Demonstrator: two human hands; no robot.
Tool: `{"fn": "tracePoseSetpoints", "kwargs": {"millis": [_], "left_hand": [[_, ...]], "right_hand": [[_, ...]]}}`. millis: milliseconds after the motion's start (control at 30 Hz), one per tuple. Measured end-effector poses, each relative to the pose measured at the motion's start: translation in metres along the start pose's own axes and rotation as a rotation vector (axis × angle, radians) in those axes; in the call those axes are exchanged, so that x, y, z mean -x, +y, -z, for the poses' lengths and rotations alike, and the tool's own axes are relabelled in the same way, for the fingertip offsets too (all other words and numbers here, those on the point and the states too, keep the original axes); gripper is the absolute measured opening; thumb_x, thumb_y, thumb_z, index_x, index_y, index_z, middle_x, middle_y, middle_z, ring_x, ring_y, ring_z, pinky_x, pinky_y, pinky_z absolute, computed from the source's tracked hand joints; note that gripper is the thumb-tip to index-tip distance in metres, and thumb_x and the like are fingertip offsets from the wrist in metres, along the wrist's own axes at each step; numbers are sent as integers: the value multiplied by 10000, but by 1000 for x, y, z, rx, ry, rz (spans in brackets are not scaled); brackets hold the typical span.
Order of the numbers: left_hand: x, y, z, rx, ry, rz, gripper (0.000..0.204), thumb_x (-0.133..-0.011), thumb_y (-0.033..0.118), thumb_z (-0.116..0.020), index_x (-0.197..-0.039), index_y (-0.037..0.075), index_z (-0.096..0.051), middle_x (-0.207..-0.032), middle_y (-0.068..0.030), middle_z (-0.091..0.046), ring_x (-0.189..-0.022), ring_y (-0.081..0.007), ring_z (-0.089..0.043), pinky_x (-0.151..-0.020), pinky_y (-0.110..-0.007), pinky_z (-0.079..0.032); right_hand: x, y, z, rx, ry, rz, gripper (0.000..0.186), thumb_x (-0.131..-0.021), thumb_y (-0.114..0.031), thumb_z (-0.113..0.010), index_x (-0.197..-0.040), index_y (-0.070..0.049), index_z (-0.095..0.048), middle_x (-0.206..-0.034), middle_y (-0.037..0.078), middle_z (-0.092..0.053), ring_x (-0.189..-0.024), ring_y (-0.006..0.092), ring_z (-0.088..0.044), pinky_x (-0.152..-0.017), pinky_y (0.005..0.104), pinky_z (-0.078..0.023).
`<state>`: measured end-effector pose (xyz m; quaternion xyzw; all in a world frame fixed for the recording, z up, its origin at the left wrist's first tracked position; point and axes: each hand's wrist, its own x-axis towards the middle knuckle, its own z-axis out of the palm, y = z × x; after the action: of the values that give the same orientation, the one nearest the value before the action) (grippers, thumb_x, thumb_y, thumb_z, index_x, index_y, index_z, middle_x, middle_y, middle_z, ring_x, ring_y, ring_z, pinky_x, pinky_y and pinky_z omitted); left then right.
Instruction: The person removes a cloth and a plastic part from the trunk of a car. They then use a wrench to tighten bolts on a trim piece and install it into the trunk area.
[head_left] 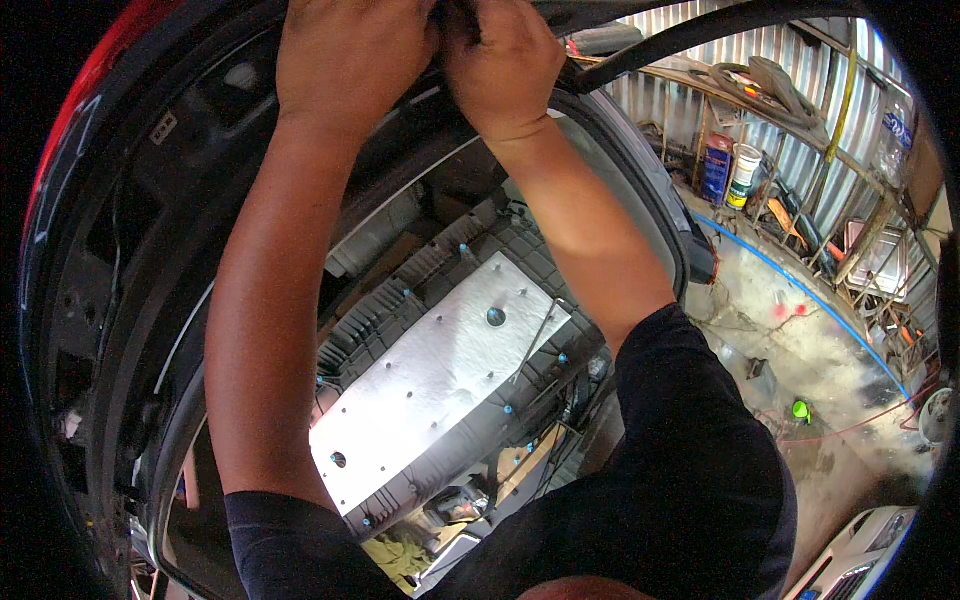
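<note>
Both my arms reach up to the top edge of the picture, over a dark car body opening. My left hand [355, 55] is closed, its fingertips hidden against the black trim. Close beside it, my right hand [503, 65] is curled, with the fingers bent inward. A dark piece [458, 22] lies between the two hands, too shadowed to make out. From beside my right hand a black rubber-like strip [700, 38] runs away to the upper right. Below my forearms lies a silver-white sheet [440, 370] on a black ribbed panel [380, 325] with several blue clips.
The car's dark inner frame [150, 230] curves along the left. At right, a shelf [720, 88] stands against corrugated metal, with a white bottle [742, 176] and a blue container [715, 172] below. A blue hose [800, 275] crosses the stained floor [755, 285]. A white vehicle [855, 560] shows lower right.
</note>
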<state>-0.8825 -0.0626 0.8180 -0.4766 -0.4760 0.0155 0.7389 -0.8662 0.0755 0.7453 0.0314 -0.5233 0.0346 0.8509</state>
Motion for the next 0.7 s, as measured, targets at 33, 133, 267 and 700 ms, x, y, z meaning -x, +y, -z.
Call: {"fn": "tracePoseSetpoints", "kwargs": {"millis": [33, 133, 267, 700], "left_hand": [[0, -1, 1, -17, -2, -8, 417, -779, 197, -718, -1186, 112, -750, -1216, -26, -682, -1209, -236, -553, -1063, -442, -379], [0, -1, 2, -25, -5, -18, 428, -764, 193, -729, -1184, 111, -747, -1208, -23, -681, -1202, -239, -557, -1061, -441, -384], [1, 1, -1, 37, 19, 14, 458, -734, 180, -749, -1187, 114, -743, -1198, -20, -678, -1197, -243, -558, -1059, -437, -389], [1, 2, 0, 26, -2, 27, 484, -714, 165, -771, -1195, 118, -742, -1206, -22, -674, -1199, -241, -548, -1065, -432, -382]], "right_hand": [[0, -2, 0, 20, -16, -16, 155, -846, -55, -689, -999, -55, -666, -892, 158, -660, -831, 388, -665, -716, 465, -545], [0, -3, 2, -19, -16, -14, 170, -847, -63, -688, -1014, -56, -658, -904, 159, -660, -840, 393, -668, -722, 470, -547], [1, -2, 2, -32, -17, -20, 204, -829, -58, -686, -1030, -55, -649, -924, 161, -662, -851, 395, -670, -729, 469, -552], [-1, 0, 1, -43, -3, -11, 219, -812, -60, -706, -1024, -50, -655, -925, 159, -675, -854, 398, -674, -730, 467, -556]]}}
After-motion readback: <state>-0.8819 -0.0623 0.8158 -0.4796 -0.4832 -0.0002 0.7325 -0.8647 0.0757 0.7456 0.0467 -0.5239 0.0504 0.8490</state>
